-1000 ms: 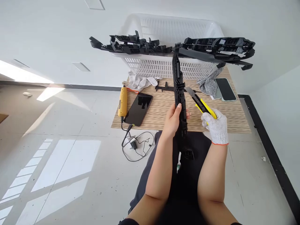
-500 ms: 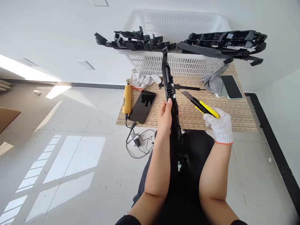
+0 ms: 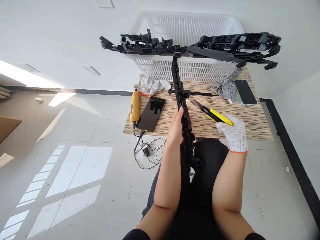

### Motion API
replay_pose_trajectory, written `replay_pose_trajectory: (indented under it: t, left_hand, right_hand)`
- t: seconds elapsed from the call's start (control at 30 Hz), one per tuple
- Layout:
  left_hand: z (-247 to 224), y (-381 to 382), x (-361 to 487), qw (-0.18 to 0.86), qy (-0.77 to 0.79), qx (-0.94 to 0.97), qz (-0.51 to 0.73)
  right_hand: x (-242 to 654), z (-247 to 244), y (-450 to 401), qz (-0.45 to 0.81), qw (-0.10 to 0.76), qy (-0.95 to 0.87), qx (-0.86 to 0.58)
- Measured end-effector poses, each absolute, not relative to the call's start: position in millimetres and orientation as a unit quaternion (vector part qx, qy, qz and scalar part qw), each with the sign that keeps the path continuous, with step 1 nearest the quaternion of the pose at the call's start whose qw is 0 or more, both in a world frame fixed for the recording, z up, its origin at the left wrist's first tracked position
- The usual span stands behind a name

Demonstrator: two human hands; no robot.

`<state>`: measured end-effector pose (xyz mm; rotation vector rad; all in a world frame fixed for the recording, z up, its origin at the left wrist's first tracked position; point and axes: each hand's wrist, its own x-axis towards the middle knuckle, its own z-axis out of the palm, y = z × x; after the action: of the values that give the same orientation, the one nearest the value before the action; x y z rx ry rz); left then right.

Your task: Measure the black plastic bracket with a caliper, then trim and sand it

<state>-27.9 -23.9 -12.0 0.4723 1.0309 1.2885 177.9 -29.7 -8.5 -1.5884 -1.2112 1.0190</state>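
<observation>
Plastic strip point(image 3: 185, 125) is black; cutter point(image 3: 212, 113) yellow and black; worn glove point(image 3: 235, 136) white, orange-edged; basket point(image 3: 202, 71) white; tabletop point(image 3: 207, 130) tan, dark-streaked.

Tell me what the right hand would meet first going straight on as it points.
Led by the utility knife, the right hand would likely meet the black plastic part in the left hand first, though depth is unclear.
</observation>
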Motion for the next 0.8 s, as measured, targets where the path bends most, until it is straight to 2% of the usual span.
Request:
replay_pose_trajectory:
  t: [0.17, 0.27, 0.4, 0.5, 0.63, 0.73, 0.8]
  left_hand:
    - [-15.0, -20.4, -32.4, 0.698, 0.406, 0.183, 0.561]
    - [-16.1, -18.7, -34.0, 0.71, 0.381, 0.177, 0.566]
    - [-17.0, -16.7, -35.6, 0.713, 0.356, 0.162, 0.582]
    - [-17.8, -15.7, -36.8, 0.718, 0.346, 0.157, 0.583]
    - [-18.7, -15.3, -37.2, 0.718, 0.346, 0.151, 0.585]
    - [-19.3, -15.3, -37.0, 0.72, 0.336, 0.156, 0.586]
    - [-19.7, -15.1, -36.8, 0.717, 0.34, 0.16, 0.587]
  right_hand:
    - [180.0, -11.9, -29.7, 0.428, 0.388, -0.509, -0.638]
    - [178.3, -14.9, -28.8, 0.382, 0.417, -0.491, -0.663]
    - [178.1, -15.5, -28.8, 0.432, 0.396, -0.489, -0.646]
    - [177.5, -13.6, -29.3, 0.406, 0.413, -0.486, -0.654]
    - [174.8, -12.2, -29.3, 0.434, 0.398, -0.48, -0.65]
    - [173.7, -12.4, -29.1, 0.401, 0.427, -0.464, -0.664]
    - [173.4, -12.6, -29.0, 0.425, 0.405, -0.475, -0.656]
